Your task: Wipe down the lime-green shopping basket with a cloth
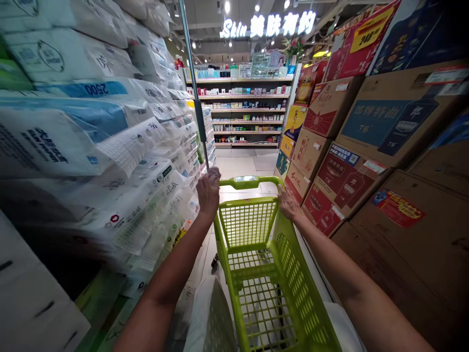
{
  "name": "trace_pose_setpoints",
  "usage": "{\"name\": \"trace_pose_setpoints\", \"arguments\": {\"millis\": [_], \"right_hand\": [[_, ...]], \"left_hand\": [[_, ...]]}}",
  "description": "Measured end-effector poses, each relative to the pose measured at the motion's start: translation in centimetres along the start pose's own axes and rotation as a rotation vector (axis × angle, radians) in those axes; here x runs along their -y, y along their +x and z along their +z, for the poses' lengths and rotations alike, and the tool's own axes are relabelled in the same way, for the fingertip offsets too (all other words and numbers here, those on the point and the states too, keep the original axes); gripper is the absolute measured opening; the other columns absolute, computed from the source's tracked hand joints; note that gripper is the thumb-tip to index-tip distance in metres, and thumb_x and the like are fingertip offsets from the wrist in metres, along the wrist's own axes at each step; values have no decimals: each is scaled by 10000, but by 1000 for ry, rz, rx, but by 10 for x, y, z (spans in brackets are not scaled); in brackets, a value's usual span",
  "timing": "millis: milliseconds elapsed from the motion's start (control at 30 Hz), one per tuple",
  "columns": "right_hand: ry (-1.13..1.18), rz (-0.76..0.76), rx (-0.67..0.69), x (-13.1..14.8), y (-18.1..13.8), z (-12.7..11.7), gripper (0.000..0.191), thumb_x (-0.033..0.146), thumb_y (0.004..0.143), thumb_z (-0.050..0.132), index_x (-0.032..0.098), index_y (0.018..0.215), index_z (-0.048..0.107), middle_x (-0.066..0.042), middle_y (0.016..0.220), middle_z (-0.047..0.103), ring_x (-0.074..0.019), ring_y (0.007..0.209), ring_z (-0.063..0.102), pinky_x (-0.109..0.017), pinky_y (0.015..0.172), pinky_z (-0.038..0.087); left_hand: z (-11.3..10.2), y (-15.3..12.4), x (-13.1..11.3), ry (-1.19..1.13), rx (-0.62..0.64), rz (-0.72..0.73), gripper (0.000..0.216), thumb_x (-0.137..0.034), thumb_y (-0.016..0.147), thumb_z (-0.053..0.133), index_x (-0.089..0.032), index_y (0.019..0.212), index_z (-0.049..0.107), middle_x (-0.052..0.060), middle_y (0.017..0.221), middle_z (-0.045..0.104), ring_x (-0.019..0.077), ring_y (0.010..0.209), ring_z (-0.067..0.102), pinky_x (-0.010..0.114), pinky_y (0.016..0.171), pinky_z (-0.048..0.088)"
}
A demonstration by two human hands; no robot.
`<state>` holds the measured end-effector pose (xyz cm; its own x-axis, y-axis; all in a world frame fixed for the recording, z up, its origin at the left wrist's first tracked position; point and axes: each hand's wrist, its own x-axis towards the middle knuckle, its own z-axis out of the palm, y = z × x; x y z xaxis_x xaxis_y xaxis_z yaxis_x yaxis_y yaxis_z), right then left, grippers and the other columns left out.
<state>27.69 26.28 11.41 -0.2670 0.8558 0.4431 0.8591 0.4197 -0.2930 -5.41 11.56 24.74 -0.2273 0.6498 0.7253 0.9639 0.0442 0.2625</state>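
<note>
A green plastic shopping cart (273,269) stands in front of me, its basket holding nothing that I can see. My left hand (208,195) is closed around the lower end of a long thin pole (198,112) with a dark sleeve. The pole rises up and slightly left. That fist sits against the cart's far left corner; whether it also grips the rim is hidden. At the far right corner, my right hand (288,202) is wrapped over the cart's rim beside the raised handle bar (245,182).
High stacks of plastic-wrapped tissue packs (62,132) line the left side closely. Printed cartons (373,122) are piled along the right. Ahead, a pale tiled floor (236,164) leads to shelves (242,110) of small goods under a lit sign (269,24).
</note>
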Motion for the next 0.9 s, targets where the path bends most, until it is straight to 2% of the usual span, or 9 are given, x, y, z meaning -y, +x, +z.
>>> {"name": "trace_pose_setpoints", "arguments": {"millis": [100,167,233,300,367,433,533,667,900], "right_hand": [[-47,2,26,12,-1,-8,676,459,1050,142,179,1662,202,-62,1718,249,-249,1609,134,-527,1304,181],[-74,-49,27,31,-1,-10,703,482,1041,159,139,1651,230,-80,1713,260,-266,1615,89,-548,1314,98],[-82,-113,64,60,-1,-7,719,497,1038,168,112,1639,260,-97,1717,240,-279,1616,66,-547,1313,69],[-55,-202,161,92,-2,1,694,491,1048,157,131,1617,325,-95,1705,281,-270,1611,116,-530,1312,64],[-4,-250,261,119,-3,12,648,470,1059,146,181,1576,410,-82,1661,383,-258,1589,209,-526,1306,72],[64,-215,255,137,-3,22,628,456,1070,115,221,1495,514,-71,1552,525,-248,1556,278,-520,1301,68],[152,-138,220,143,2,32,598,452,1076,121,255,1320,630,-59,1340,653,-246,1455,397,-522,1286,93],[214,-107,232,141,18,33,539,468,1075,164,266,1193,650,-41,1229,676,-250,1380,432,-543,1262,125],[275,-52,277,154,45,35,542,428,1070,135,254,1072,648,-38,1243,679,-262,1389,417,-568,1249,99]], "left_hand": [[7,-32,2,184,173,-2,404,-92,980,414,-182,1251,699,183,1270,583,323,1175,517,451,976,471],[10,-47,4,220,242,-12,384,-84,969,423,-195,1179,724,169,1250,585,314,1139,521,438,948,485],[9,-44,3,186,221,-23,377,-86,969,435,-207,1182,722,165,1258,570,317,1141,519,448,955,483],[4,-26,2,126,138,-7,400,-86,971,445,-211,1265,686,170,1279,545,328,1173,506,474,983,466],[-1,-7,1,82,59,27,436,-76,973,448,-215,1335,647,171,1313,517,336,1217,482,499,1019,440],[-5,1,4,61,35,52,438,-74,972,460,-224,1337,650,164,1319,509,334,1232,465,500,1035,426],[-3,-14,14,37,90,60,387,-110,967,506,-246,1278,693,143,1270,538,319,1185,469,458,1007,435],[2,-42,28,-15,154,53,334,-177,985,510,-256,1230,721,129,1301,540,304,1154,467,426,986,429],[-2,-25,27,-193,113,-58,257,-231,979,560,-252,1155,747,115,1274,566,292,1161,476,422,1025,409]]}}
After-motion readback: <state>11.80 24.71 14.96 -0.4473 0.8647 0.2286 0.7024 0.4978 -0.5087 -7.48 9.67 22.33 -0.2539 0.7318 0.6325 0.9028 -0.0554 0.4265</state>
